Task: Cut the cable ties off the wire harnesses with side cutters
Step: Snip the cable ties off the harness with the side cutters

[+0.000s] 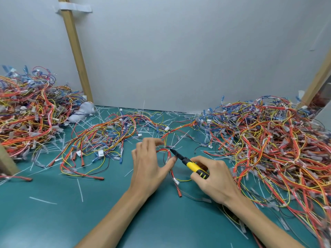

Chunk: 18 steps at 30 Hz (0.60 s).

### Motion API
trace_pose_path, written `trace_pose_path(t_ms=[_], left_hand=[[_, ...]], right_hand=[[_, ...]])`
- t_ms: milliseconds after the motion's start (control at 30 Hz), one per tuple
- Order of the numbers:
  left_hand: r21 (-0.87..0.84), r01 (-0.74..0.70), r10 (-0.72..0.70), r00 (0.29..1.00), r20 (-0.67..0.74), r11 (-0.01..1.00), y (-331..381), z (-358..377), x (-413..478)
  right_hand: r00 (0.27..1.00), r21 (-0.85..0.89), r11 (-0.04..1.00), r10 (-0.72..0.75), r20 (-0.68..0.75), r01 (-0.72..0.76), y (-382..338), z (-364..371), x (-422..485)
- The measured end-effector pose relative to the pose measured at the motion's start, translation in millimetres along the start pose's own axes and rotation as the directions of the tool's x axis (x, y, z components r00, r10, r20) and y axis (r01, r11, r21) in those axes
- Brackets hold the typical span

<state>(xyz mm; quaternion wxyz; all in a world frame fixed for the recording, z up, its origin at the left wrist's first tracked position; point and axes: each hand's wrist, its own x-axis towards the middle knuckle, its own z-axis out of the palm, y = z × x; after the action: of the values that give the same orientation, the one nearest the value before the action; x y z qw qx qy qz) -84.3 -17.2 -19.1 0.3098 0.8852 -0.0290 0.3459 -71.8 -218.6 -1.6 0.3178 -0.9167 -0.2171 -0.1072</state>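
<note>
Both forearms come in from the near edge of the green counter point(89, 212) and meet around its middle. The right hand point(213, 178) is wrapped round the yellow-and-black handles of the side cutters point(192, 165), knuckles up. The dark nose is angled up and to the left, with its tip right at a white cable tie point(179, 140) on a small red-and-yellow harness point(165, 153) lying mid-counter. The left hand point(150, 161) sits palm down over that harness, holding nothing. Its fingers are spread and mostly straight with the tips on the wires, and the thumb sticks out towards the cutter nose. A big left pile point(26, 119) of harnesses fills the far left corner and a right pile point(268, 140) runs down the right edge. Snipped ties point(80, 190) are scattered all over.
</note>
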Motion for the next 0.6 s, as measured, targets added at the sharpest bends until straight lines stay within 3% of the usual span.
trace_pose_path(t_ms=[100,267,367,600], left_hand=[[-0.043,0.004,-0.008,0.996,-0.093,0.999,3.2,-4.5,2.8],[-0.267,0.180,-0.175,0.984,0.042,0.947,11.8,0.9,-3.3],[-0.389,0.355,-0.321,0.935,0.152,0.850,14.7,3.8,-1.7],[-0.579,0.626,-0.496,0.775,0.392,0.522,15.3,5.4,0.2]], right_hand=[[0.987,0.275,0.954,0.082,0.136,-0.117,-2.6,-4.7,5.0],[0.930,0.534,0.799,0.083,0.357,-0.276,1.0,-10.8,8.4],[0.905,0.576,0.741,0.101,0.412,-0.345,0.4,-10.4,8.6],[0.904,0.509,0.783,0.154,0.400,-0.359,-4.4,-6.9,8.7]])
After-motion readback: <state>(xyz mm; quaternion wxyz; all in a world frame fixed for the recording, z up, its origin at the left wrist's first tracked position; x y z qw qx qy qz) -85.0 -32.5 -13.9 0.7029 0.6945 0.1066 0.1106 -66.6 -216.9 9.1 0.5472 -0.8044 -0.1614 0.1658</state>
